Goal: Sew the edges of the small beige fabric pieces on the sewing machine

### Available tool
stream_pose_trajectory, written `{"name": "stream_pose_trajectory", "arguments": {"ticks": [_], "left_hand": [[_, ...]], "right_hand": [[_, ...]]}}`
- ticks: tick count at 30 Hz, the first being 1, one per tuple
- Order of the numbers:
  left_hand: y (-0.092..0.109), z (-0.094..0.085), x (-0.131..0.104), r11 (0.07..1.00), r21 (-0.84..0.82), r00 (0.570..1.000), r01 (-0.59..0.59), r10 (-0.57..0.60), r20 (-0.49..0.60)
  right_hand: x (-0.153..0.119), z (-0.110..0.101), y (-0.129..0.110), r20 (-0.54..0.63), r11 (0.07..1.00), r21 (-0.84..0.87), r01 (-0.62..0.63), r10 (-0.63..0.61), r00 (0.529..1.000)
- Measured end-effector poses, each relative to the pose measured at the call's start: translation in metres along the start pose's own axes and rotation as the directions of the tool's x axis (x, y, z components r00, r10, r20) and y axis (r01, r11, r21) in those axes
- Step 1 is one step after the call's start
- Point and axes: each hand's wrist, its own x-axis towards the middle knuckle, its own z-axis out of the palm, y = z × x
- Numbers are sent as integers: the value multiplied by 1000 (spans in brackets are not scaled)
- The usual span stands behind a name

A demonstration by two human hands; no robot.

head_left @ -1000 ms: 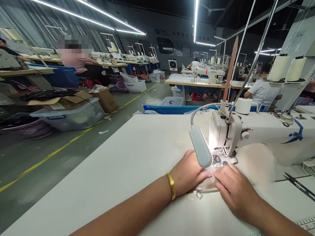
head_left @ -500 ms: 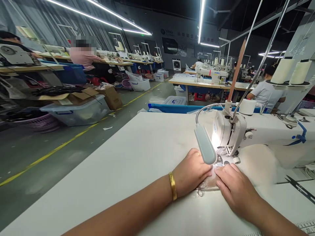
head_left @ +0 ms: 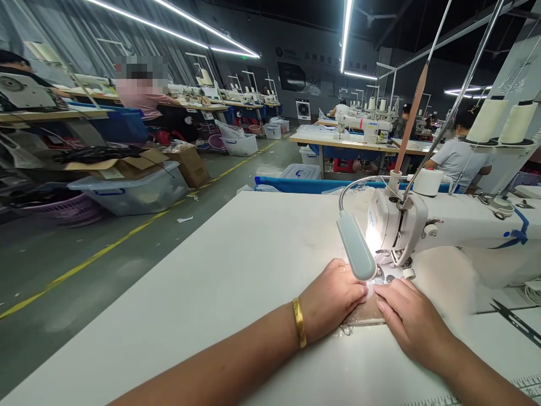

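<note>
A white sewing machine (head_left: 391,223) stands at the right of the white table (head_left: 203,270), its needle area lit by a grey-green lamp (head_left: 357,248) on a bent neck. Just in front of the presser foot lies a small piece of sheer pinkish fabric (head_left: 367,313). My left hand (head_left: 332,296), with a gold bracelet at the wrist, presses on the fabric's left side, fingers together and partly behind the lamp. On its right side rests my right hand (head_left: 409,318), fingers bent and close together, the tips on the fabric.
Black scissors or snips (head_left: 516,322) and a ruler (head_left: 528,383) lie at the right. Thread cones (head_left: 487,121) stand behind the machine. Beyond the table are a blue cloth trough (head_left: 296,185), plastic bins (head_left: 135,189) and people at other sewing machines.
The view has shifted slightly. Both hands have moved a little to the right, and more of the pinkish fabric shows between them.
</note>
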Motion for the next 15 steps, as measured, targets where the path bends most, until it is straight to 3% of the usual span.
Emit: {"name": "stream_pose_trajectory", "arguments": {"ticks": [5, 15], "left_hand": [[0, 5, -2, 1000, -21, 1000, 20, -21, -19], [2, 11, -3, 999, 2, 999, 40, -39, -34]], "right_hand": [[-2, 0, -1, 3, 999, 3, 52, -52, 999], [0, 1, -1, -13, 999, -35, 27, -28, 1000]]}}
